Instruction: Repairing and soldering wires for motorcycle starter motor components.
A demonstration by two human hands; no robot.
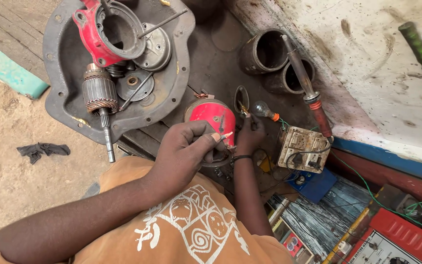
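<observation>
Orange cloth with a white drawing [191,230] fills the bottom of the view; it is the person's shirt. Just above it, the left hand [184,154] is curled up, and its thumb and fingers pinch a thin wire end with a pale tip [224,135]. That tip touches the side of a red round motor case [211,117], which stands on the dark workbench [211,63], close to the edge by the person. The right hand [250,137] reaches up beside the red case, on its right. Its fingers are pressed together around a small metal tip near a clear light bulb [261,109]. I cannot tell just what it pinches.

Near the bench's left edge lies a big grey metal plate [59,88]. On it sit a red ring-shaped part [106,29] and a copper motor core with a long shaft [101,105]. Toward the back of the bench stand two dark metal tubes [269,61]. A long soldering tool with a red grip [308,93] lies across them. Just right of the hands is a dirty switch box [303,149]. A red meter box [396,239] sits at the bottom right corner. A black rag [42,150] lies on the sandy ground to the left.
</observation>
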